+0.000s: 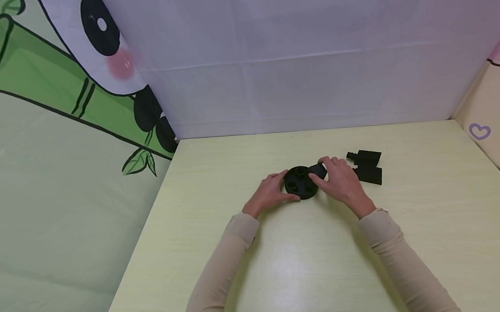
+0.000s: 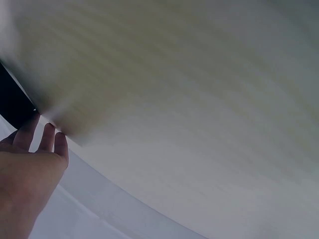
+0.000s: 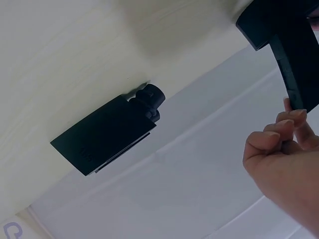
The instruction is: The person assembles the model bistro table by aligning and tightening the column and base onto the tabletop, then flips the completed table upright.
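Note:
A black round base (image 1: 299,187) with raised round sockets sits on the table between both hands. My left hand (image 1: 271,192) holds its left rim, fingers at the far side and thumb at the near side. In the left wrist view, the left fingers (image 2: 61,143) touch a dark edge, mostly cut off by the frame. My right hand (image 1: 342,182) pinches a flat black piece (image 3: 295,67) by its outer end. The piece's inner end meets the right side of the base; whether it sits in a socket is hidden.
Two more flat black pieces with knobbed ends, a far one (image 1: 370,158) and a near one (image 1: 370,175), lie just right of the right hand. The pale wooden table (image 1: 281,267) meets a light fabric wall (image 1: 314,86) behind and a printed cloth at left.

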`<state>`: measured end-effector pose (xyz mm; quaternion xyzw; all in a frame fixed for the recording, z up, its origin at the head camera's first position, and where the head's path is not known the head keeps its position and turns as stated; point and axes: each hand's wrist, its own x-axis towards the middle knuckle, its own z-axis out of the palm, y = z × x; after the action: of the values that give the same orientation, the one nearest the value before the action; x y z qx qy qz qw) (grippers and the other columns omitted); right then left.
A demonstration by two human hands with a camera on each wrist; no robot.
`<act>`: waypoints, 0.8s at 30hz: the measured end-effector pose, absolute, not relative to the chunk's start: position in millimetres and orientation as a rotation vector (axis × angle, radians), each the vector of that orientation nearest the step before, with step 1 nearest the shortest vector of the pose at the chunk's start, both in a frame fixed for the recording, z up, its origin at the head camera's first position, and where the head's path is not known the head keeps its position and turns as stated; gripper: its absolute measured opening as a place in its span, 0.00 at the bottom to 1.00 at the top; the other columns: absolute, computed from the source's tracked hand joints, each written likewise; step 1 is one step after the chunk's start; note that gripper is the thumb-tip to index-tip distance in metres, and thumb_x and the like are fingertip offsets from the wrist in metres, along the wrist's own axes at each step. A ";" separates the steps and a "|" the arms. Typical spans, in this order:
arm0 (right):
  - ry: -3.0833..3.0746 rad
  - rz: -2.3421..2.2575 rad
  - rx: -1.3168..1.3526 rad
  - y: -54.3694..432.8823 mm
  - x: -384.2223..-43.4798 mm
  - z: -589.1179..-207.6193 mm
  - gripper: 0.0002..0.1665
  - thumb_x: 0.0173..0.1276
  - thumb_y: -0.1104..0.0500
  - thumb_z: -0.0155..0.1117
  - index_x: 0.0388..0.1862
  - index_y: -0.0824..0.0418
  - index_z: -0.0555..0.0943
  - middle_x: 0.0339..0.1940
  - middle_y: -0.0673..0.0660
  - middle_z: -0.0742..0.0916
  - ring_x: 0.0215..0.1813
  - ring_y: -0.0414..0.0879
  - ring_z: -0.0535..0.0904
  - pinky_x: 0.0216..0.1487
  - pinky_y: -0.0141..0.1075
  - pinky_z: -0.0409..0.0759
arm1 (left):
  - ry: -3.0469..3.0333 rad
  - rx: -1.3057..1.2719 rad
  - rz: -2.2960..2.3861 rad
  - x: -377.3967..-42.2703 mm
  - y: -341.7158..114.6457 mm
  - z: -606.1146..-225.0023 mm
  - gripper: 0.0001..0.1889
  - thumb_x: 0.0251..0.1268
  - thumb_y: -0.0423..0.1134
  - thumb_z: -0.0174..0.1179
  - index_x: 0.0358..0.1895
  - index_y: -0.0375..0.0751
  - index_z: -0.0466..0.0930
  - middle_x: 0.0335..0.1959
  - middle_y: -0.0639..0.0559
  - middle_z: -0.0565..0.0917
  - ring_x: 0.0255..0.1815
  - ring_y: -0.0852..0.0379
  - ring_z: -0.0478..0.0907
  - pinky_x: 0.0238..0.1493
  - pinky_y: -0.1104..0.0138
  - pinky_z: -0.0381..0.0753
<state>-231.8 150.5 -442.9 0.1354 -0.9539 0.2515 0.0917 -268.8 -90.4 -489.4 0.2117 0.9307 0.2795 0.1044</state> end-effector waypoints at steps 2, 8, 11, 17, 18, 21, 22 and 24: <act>-2.833 0.750 0.387 150.7 -230.8 -442.4 0.36 0.73 0.39 0.66 0.60 0.70 0.76 0.47 0.71 0.83 0.51 0.69 0.77 0.43 0.58 0.79 | 2.744 0.624 0.819 -268.6 -90.3 -489.3 0.51 0.61 0.61 0.73 0.82 0.44 0.59 0.75 0.45 0.71 0.77 0.44 0.61 0.74 0.49 0.64; -2.834 0.774 0.412 153.1 -228.2 -442.4 0.40 0.71 0.38 0.67 0.64 0.68 0.75 0.51 0.72 0.83 0.54 0.70 0.76 0.48 0.60 0.79 | 2.747 0.628 0.829 -268.2 -90.0 -487.7 0.51 0.60 0.61 0.74 0.82 0.43 0.60 0.75 0.45 0.71 0.77 0.44 0.62 0.74 0.50 0.64; -2.832 0.758 0.436 154.5 -227.1 -442.8 0.36 0.72 0.40 0.66 0.62 0.68 0.76 0.50 0.71 0.83 0.52 0.68 0.77 0.47 0.59 0.79 | 2.745 0.625 0.826 -267.6 -89.8 -487.4 0.51 0.60 0.61 0.74 0.82 0.43 0.59 0.76 0.45 0.71 0.78 0.44 0.62 0.74 0.50 0.64; -2.833 0.735 0.443 157.2 -224.8 -441.8 0.34 0.72 0.42 0.68 0.60 0.69 0.77 0.48 0.71 0.84 0.51 0.69 0.78 0.48 0.59 0.79 | 2.745 0.618 0.820 -267.7 -89.3 -488.1 0.51 0.61 0.61 0.73 0.82 0.43 0.59 0.76 0.46 0.71 0.78 0.45 0.61 0.75 0.50 0.63; -2.835 0.739 0.446 157.6 -224.4 -441.6 0.34 0.73 0.43 0.68 0.60 0.70 0.77 0.49 0.71 0.84 0.52 0.69 0.78 0.49 0.59 0.79 | 2.745 0.618 0.819 -267.9 -89.3 -488.2 0.51 0.61 0.61 0.73 0.82 0.43 0.59 0.76 0.46 0.71 0.78 0.45 0.61 0.75 0.50 0.63; -2.842 0.752 0.446 158.4 -223.8 -441.2 0.33 0.73 0.44 0.67 0.60 0.70 0.77 0.49 0.71 0.83 0.52 0.68 0.78 0.49 0.60 0.79 | 2.746 0.619 0.819 -268.0 -89.2 -488.0 0.51 0.61 0.61 0.73 0.82 0.43 0.59 0.75 0.45 0.71 0.78 0.45 0.61 0.75 0.50 0.63; -2.843 0.755 0.443 158.7 -223.7 -441.3 0.32 0.73 0.44 0.67 0.60 0.70 0.77 0.49 0.71 0.83 0.52 0.68 0.78 0.49 0.60 0.79 | 2.745 0.620 0.820 -268.1 -89.2 -488.0 0.51 0.60 0.61 0.73 0.82 0.43 0.59 0.75 0.45 0.71 0.78 0.45 0.61 0.75 0.50 0.62; -2.847 0.765 0.430 158.8 -223.6 -441.9 0.33 0.72 0.43 0.68 0.59 0.70 0.77 0.48 0.71 0.83 0.51 0.67 0.77 0.46 0.58 0.79 | 2.744 0.620 0.819 -268.3 -89.1 -488.6 0.51 0.60 0.61 0.74 0.82 0.43 0.59 0.75 0.46 0.71 0.78 0.45 0.61 0.75 0.50 0.62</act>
<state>-223.6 158.8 -441.9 0.1438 -0.9525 0.2559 0.0811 -268.3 -89.1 -488.6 0.2105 0.9313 0.2779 0.1058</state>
